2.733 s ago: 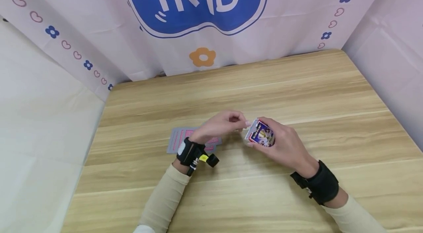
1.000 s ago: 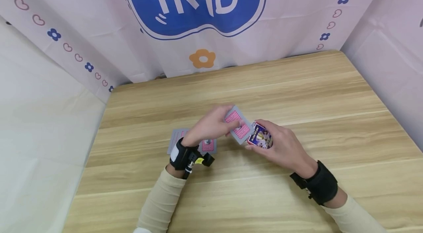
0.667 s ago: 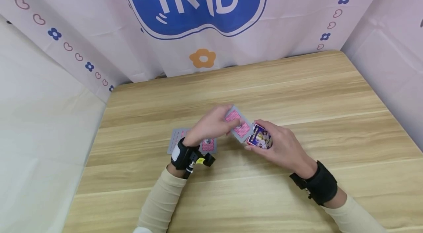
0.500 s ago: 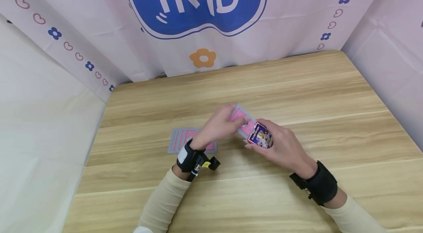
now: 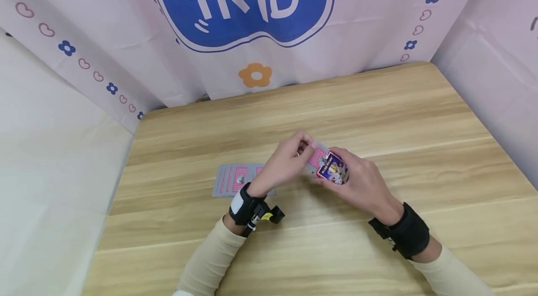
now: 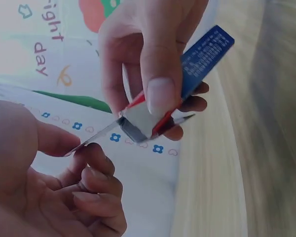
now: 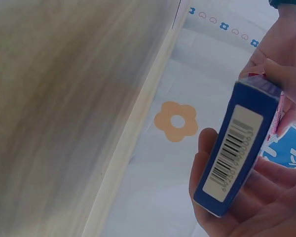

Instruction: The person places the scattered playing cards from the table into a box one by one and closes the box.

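Observation:
My left hand (image 5: 290,158) pinches the outer end of a playing card (image 5: 318,158) with a pink patterned back between thumb and forefinger. The card's other end sits inside the open mouth of a card box (image 5: 336,172). Around that box, dark with a picture front, my right hand (image 5: 365,186) has its thumb and fingers on the edges. In the left wrist view the card (image 6: 99,134) shows edge-on, reaching into the box, and a flap sticks out beside the mouth. The right wrist view shows the box's blue end with a barcode label (image 7: 232,153).
Several playing cards (image 5: 229,180) lie face down in an overlapping row on the wooden table (image 5: 336,249), partly hidden under my left wrist. A printed curtain (image 5: 357,30) hangs along the table's back edge, with white cloth at both sides.
My left hand was empty-looking at the box mouth, then held the card outside it. Since then it has moved right, sliding the card partway into the box. My right hand stays almost still.

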The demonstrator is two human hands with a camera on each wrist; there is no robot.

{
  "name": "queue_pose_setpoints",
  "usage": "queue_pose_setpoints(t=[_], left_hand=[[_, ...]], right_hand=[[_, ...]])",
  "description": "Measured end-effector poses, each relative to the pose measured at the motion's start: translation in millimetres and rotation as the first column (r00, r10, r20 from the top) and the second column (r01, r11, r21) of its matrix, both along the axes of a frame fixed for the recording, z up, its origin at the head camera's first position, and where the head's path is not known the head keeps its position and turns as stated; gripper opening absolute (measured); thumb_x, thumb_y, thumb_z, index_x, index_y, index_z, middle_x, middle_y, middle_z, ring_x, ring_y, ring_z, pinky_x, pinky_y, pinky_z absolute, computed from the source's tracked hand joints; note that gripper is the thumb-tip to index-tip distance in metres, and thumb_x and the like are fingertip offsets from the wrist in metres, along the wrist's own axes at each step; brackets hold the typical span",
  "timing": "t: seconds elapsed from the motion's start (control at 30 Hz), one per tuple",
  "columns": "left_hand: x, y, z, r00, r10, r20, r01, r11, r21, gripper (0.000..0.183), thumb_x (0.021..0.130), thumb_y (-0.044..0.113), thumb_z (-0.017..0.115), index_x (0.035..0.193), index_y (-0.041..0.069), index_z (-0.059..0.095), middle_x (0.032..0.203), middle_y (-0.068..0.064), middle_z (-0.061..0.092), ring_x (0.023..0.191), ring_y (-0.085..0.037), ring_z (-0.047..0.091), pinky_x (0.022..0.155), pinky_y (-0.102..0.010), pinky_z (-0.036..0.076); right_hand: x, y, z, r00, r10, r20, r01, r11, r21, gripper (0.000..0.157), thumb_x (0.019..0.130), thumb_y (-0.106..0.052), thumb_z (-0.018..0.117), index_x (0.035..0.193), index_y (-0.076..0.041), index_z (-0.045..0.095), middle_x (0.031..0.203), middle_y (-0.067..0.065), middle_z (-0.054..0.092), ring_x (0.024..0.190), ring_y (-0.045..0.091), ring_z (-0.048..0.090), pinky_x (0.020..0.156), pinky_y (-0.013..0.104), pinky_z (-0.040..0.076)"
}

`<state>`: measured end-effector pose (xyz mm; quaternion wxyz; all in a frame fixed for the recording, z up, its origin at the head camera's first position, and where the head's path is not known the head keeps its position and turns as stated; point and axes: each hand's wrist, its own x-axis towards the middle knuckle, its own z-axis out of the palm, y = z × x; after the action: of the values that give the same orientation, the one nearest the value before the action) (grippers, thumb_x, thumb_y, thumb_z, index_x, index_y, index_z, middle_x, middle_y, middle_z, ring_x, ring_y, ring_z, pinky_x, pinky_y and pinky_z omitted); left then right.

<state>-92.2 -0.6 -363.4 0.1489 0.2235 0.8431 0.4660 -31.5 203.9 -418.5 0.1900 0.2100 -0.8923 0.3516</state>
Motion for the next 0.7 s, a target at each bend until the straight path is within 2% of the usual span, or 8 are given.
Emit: queue_pose_setpoints(t=[0.13, 0.23, 0.4, 0.5, 0.6, 0.7], left_hand=[[0.3, 0, 0.3, 0.997, -0.072, 0.007, 0.072, 0.997, -0.026, 0.015, 0.108, 0.019, 0.058, 0.112, 0.008, 0.067, 0.101, -0.005, 0.07, 0.091, -0.014, 0.064, 0.078, -0.024, 0.052], [-1.2, -4, 2.1, 0.993, -0.104, 0.058, 0.106, 0.994, -0.038, 0.017, 0.108, 0.021, 0.06, 0.112, 0.011, 0.072, 0.103, -0.002, 0.072, 0.096, -0.019, 0.066, 0.081, -0.026, 0.053], [-8.3, -15, 3.1, 0.977, -0.09, 0.192, 0.092, 0.996, 0.001, 0.017, 0.105, 0.018, 0.064, 0.114, 0.02, 0.078, 0.105, 0.002, 0.076, 0.101, -0.022, 0.069, 0.086, -0.031, 0.054], [-11.9, -18, 0.8, 0.964, -0.09, 0.252, 0.086, 0.996, 0.025, 0.014, 0.101, 0.018, 0.07, 0.11, 0.022, 0.08, 0.104, 0.002, 0.078, 0.1, -0.018, 0.069, 0.09, -0.033, 0.054], [-14.1, -18, -2.4, 0.957, -0.09, 0.275, 0.083, 0.996, 0.04, 0.01, 0.099, 0.02, 0.073, 0.106, 0.021, 0.081, 0.101, 0.002, 0.079, 0.098, -0.016, 0.069, 0.09, -0.033, 0.053], [-15.3, -17, -5.1, 0.955, -0.086, 0.285, 0.076, 0.996, 0.044, 0.008, 0.097, 0.018, 0.075, 0.103, 0.02, 0.08, 0.099, 0.001, 0.079, 0.099, -0.022, 0.07, 0.089, -0.032, 0.052]], right_hand=[[1.4, -1, -0.5, 1.0, 0.008, 0.014, -0.008, 1.0, 0.017, 0.069, 0.075, -0.027, 0.095, 0.128, 0.003, 0.063, 0.1, 0.015, 0.077, 0.073, 0.015, 0.069, 0.059, 0.023, 0.054], [1.5, -1, -0.2, 1.0, 0.008, 0.012, -0.008, 1.0, 0.016, 0.069, 0.075, -0.026, 0.095, 0.128, 0.003, 0.062, 0.1, 0.015, 0.077, 0.073, 0.016, 0.07, 0.059, 0.024, 0.054], [0.8, -1, 0.8, 1.0, -0.005, 0.006, 0.005, 1.0, 0.004, 0.07, 0.073, -0.026, 0.096, 0.128, 0.001, 0.063, 0.099, 0.014, 0.077, 0.072, 0.014, 0.068, 0.058, 0.023, 0.052], [0.9, -1, 0.6, 1.0, -0.001, 0.006, 0.001, 1.0, 0.003, 0.071, 0.072, -0.028, 0.097, 0.128, 0.0, 0.063, 0.098, 0.013, 0.077, 0.071, 0.013, 0.067, 0.058, 0.022, 0.051], [1.0, -2, 0.1, 1.0, 0.006, 0.007, -0.006, 1.0, 0.006, 0.07, 0.073, -0.029, 0.097, 0.127, 0.001, 0.064, 0.099, 0.013, 0.077, 0.071, 0.012, 0.066, 0.058, 0.022, 0.051], [0.7, -2, -0.7, 1.0, 0.008, 0.006, -0.008, 1.0, 0.014, 0.071, 0.073, -0.029, 0.097, 0.127, 0.002, 0.064, 0.102, 0.014, 0.078, 0.072, 0.013, 0.067, 0.058, 0.022, 0.052]])
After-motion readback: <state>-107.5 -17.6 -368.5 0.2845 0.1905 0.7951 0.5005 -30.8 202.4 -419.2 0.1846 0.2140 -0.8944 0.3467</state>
